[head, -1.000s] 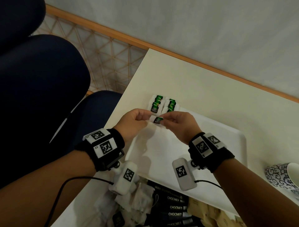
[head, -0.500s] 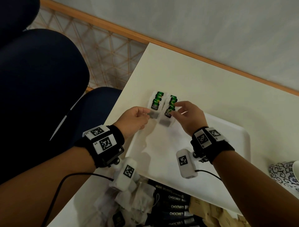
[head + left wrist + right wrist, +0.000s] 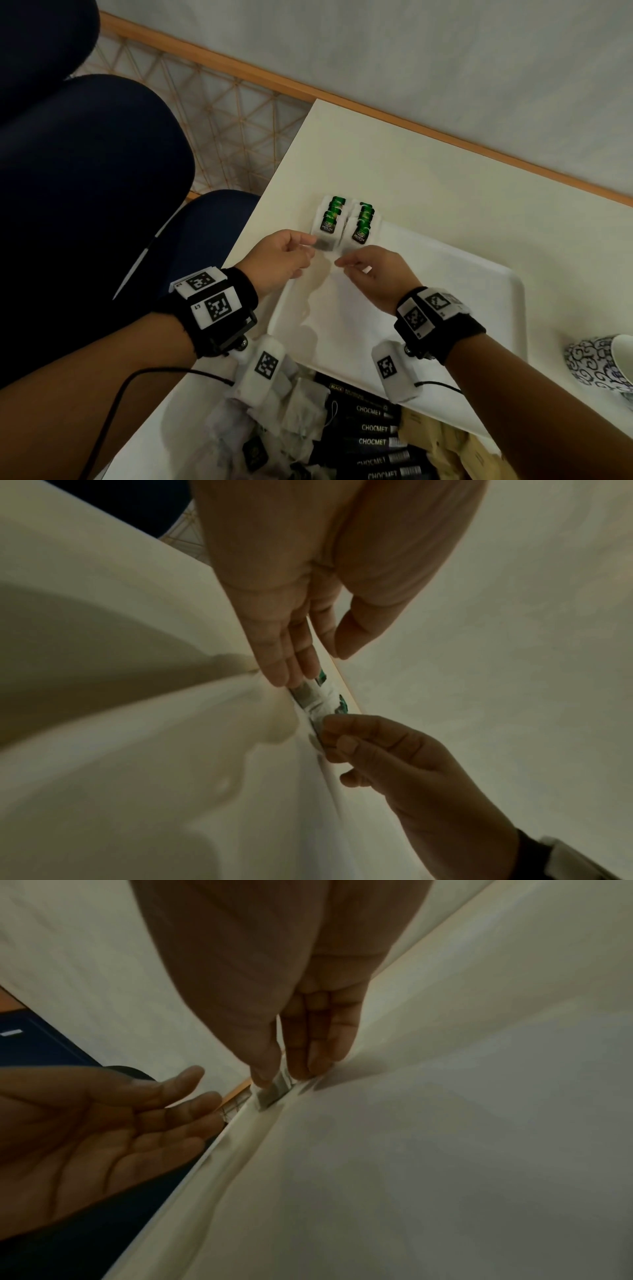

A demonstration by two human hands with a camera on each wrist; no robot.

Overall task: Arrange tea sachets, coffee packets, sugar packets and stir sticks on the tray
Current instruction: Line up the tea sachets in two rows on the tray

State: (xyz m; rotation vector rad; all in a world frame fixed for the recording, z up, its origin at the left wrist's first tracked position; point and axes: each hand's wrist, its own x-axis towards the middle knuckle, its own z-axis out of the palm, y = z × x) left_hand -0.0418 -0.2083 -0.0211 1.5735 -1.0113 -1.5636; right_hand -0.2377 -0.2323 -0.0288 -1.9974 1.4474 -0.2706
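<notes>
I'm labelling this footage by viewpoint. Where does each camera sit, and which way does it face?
Head: looks down from above at the white tray and green tea sachets; both forearms, left hand and right hand show.
Left wrist: looks along the left hand's fingers to the sachets; the right hand shows too.
Right wrist: looks along the right hand's fingers; the left palm shows.
All three views share both hands.

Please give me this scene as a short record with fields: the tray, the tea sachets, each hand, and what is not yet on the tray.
tray: white, on the table
tea sachets: two rows at the tray's far left corner
left hand: open, fingertips at the left row
right hand: pinches a sachet at the right row
not yet placed: Chocmet packets, tea bags, brown packets, in a heap near the person
aside: patterned cup, right
</notes>
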